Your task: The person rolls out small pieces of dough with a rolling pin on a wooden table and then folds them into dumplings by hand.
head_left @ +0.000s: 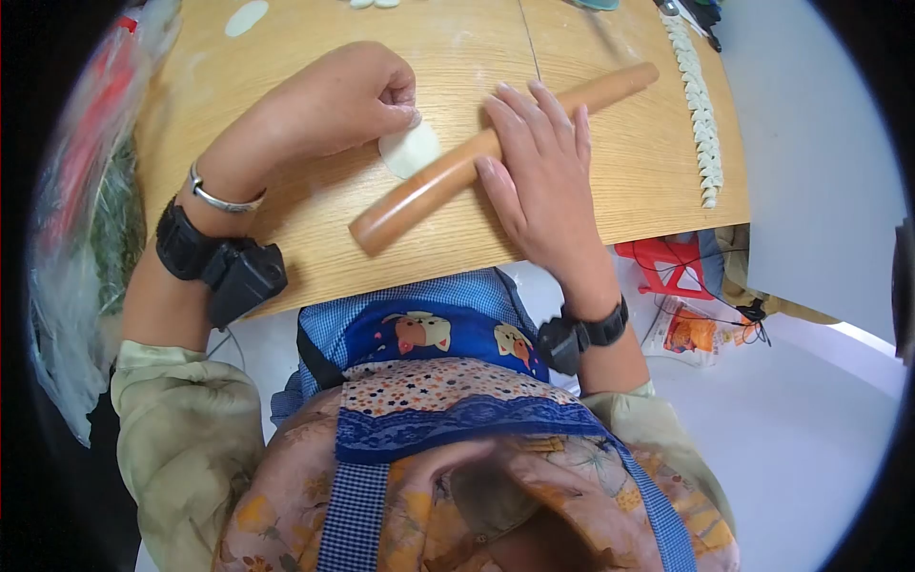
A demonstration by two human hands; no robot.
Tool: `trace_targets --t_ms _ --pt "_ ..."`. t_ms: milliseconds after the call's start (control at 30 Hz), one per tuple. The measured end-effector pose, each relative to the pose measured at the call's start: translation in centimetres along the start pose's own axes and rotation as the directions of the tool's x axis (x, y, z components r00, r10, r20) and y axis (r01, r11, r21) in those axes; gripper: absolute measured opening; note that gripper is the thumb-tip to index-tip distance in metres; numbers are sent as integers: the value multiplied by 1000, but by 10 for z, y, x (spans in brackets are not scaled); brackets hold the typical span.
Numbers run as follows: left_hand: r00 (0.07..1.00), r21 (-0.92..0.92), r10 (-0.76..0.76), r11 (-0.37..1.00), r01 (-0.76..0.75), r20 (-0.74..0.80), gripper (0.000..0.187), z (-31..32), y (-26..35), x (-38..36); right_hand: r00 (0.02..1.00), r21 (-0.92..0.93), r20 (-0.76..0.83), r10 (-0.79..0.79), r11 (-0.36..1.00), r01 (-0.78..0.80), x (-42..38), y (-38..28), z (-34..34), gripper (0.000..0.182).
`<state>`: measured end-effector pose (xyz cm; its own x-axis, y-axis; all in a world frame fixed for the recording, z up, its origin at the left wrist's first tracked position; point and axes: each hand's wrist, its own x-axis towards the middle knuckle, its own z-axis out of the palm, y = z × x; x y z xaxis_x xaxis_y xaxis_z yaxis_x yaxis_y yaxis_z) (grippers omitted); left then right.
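Note:
A small round dough wrapper [412,151] lies on the wooden table, its near right edge close to the rolling pin. My left hand [357,100] is closed, thumb and finger pinching the wrapper's far edge. Across the table slants a wooden rolling pin [415,197], its near end to the left and its far end to the right. On top of it rests my right hand [543,167], palm down with fingers stretched out and spread, the thumb lying along the near side. White flour dusts my fingers.
A row of small dough pieces [701,114] runs along the table's right side. Another flat dough round [247,18] lies at the far left, and pale dough pieces [375,3] at the far edge. Plastic bags [86,219] are left of the table; a red stool [672,269] is below right.

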<state>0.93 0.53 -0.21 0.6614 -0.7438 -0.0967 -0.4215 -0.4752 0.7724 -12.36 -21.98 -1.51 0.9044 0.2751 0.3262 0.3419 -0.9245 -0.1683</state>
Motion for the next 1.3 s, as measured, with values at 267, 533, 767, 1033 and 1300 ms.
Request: trace_targets --t_ms 267,533,767,1033,1300 --pt "999 -49 29 998 -31 -35 19 9 4 -2 996 32 28 87 996 -88 -28 -3 -5 59" --pt "999 -41 27 999 -29 -40 14 13 5 -2 996 42 10 84 996 -84 -28 -2 -3 58" --pt "999 -107 -48 993 48 -2 13 5 7 -3 999 -9 1 39 999 -39 -12 -2 -1 54" --pt "1000 -57 6 998 -6 -13 16 1 0 -2 996 -48 -76 -43 998 39 57 -1 27 45" --pt "1000 -75 12 997 -10 20 18 -1 -3 0 999 -10 -23 -27 1000 26 39 2 14 41"
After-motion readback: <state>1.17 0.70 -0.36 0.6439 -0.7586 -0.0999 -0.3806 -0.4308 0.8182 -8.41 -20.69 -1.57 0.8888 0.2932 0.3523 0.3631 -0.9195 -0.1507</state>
